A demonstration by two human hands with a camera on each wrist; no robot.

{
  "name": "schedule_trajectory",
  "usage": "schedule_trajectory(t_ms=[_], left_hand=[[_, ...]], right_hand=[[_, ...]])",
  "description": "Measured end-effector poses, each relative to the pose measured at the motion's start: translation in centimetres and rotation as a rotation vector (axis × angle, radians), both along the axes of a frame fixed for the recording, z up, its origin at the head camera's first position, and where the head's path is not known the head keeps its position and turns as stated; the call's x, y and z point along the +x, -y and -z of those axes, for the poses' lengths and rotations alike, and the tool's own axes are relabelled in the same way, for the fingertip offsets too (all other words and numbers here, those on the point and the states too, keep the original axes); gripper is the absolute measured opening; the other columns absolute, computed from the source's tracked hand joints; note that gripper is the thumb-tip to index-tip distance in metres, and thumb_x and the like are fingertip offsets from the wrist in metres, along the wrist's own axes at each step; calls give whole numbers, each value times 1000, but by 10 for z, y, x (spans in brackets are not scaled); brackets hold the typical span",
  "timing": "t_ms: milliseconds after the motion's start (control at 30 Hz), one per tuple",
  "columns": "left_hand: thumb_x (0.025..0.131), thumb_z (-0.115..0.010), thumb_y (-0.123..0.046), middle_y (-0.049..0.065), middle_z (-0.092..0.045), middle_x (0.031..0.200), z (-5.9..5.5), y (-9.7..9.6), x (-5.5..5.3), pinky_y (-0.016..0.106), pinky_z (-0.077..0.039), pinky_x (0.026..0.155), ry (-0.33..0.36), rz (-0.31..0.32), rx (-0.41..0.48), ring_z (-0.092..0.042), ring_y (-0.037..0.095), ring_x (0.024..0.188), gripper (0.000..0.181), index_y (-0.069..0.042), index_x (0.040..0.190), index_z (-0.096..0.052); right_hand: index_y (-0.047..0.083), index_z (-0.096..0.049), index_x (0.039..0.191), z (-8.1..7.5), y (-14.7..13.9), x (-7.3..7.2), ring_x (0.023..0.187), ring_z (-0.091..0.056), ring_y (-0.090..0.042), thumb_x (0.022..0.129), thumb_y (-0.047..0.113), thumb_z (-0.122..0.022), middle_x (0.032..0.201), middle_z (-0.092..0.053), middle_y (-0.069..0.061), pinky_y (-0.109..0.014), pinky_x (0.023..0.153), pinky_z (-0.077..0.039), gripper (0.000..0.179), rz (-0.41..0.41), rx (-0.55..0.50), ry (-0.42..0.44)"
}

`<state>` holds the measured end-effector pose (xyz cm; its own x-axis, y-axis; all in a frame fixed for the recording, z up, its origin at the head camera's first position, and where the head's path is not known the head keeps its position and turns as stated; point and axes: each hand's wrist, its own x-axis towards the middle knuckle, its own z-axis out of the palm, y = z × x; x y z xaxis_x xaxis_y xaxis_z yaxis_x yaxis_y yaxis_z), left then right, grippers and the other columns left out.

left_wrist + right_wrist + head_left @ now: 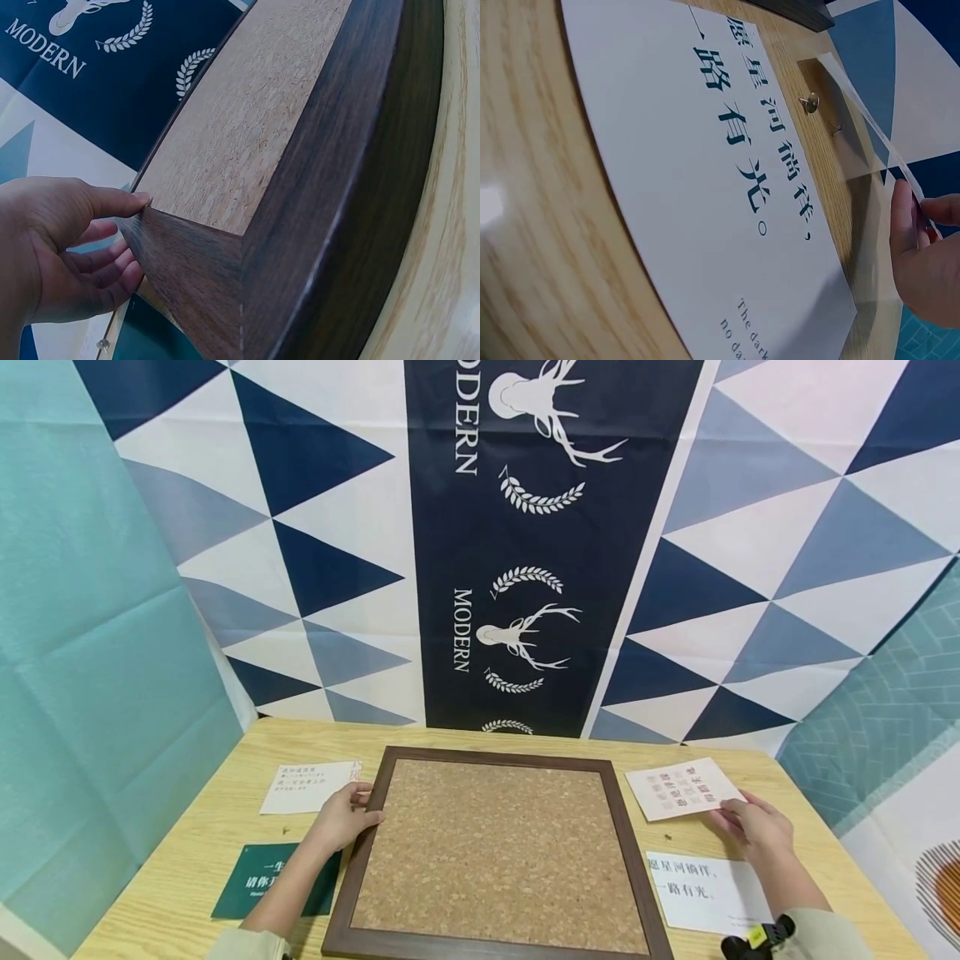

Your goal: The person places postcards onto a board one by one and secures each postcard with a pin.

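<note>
A cork board [495, 860] with a dark brown wooden frame lies in the middle of the table. My left hand [347, 818] grips its left side, thumb [124, 201] on the frame's top face and the other fingers curled at the outer edge. My right hand [757, 831] pinches the near right corner of a white card with red printing [681, 788]. In the right wrist view this card [870, 116] appears edge-on, tilted up over the table. Just below it, a white card with dark lettering [682, 172] lies flat, partly under the right forearm in the head view.
Brass thumbtacks [811, 103] sit on the wood beside the right cards. Another tack [285, 832] lies left, between a white card [303, 789] and a green card [258, 870] partly covered by my left forearm. A patterned cloth [517, 543] hangs behind the table.
</note>
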<state>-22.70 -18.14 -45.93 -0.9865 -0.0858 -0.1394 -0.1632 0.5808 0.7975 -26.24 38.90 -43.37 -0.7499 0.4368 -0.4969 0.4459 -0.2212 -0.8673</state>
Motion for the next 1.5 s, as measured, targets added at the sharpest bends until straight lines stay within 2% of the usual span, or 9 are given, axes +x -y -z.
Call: schedule_trajectory(t_ms=[133, 233, 433, 567, 733, 900, 1167, 1333, 1500], left_hand=[[86, -67, -16, 25, -55, 121, 0, 0, -1, 46, -51, 84, -7, 6, 0, -54, 41, 112, 52, 2, 131, -48], [86, -66, -16, 26, -55, 121, -1, 0, -1, 46, -52, 83, -15, 15, -5, -54, 41, 112, 52, 2, 131, -47], [86, -66, -15, 26, -53, 122, -2, -1, 0, 46, -51, 83, -11, 29, 1, -53, 42, 112, 54, 3, 132, -46], [86, -67, -16, 26, -54, 122, -3, -1, 0, 46, -52, 83, -10, 30, 0, -54, 41, 112, 54, 3, 132, -46], [85, -67, -16, 26, -54, 121, -3, -1, -1, 45, -52, 82, -12, 30, -5, -54, 41, 111, 53, 3, 131, -47], [85, -67, -16, 25, -55, 120, -2, 0, -1, 46, -51, 83, -14, 33, -14, -54, 41, 111, 53, 3, 131, -48], [86, -67, -16, 25, -54, 120, 0, 2, 1, 45, -52, 83, -21, 43, -11, -53, 42, 112, 52, 3, 131, -48], [86, -66, -16, 26, -54, 121, 0, 2, 1, 45, -52, 83, -24, 50, -11, -52, 42, 113, 52, 3, 131, -48], [86, -66, -16, 26, -54, 121, 0, 1, 1, 46, -51, 84, -19, 50, -13, -52, 42, 113, 52, 3, 131, -47]], right_hand=[[26, -16, 150, -1, 0, 2, 67, -64, -2, 93, 11, -53, 72, -55, 12, -23, 76, -55, 70, -2, -95, -34], [28, -14, 150, -2, 0, 4, 68, -65, -4, 93, 9, -51, 68, -58, 11, -24, 75, -55, 71, 3, -172, -67], [30, -11, 150, -8, 6, 9, 68, -65, -5, 92, 6, -53, 68, -60, 8, -25, 77, -55, 76, 6, -270, -94], [34, -13, 149, -15, 14, 12, 71, -65, -7, 91, 6, -56, 71, -62, 5, -25, 82, -54, 78, -4, -378, -108], [38, -30, 139, -22, 24, 15, 74, -68, -10, 88, 1, -58, 74, -65, 1, -26, 81, -54, 69, -16, -492, -143], [30, -42, 122, -25, 37, 18, 75, -69, -11, 88, -4, -55, 77, -67, 1, -25, 79, -55, 49, -74, -493, -194], [29, -30, 137, -29, 62, 23, 80, -68, -10, 89, -6, -54, 82, -67, 2, -25, 84, -53, 64, -151, -518, -218], [23, -36, 127, -30, 77, 26, 85, -68, -10, 89, -7, -53, 87, -66, 2, -25, 88, -52, 51, -201, -537, -256], [19, -36, 124, -29, 92, 31, 89, -66, -9, 90, -7, -52, 93, -64, 3, -25, 92, -49, 45, -251, -514, -275]])
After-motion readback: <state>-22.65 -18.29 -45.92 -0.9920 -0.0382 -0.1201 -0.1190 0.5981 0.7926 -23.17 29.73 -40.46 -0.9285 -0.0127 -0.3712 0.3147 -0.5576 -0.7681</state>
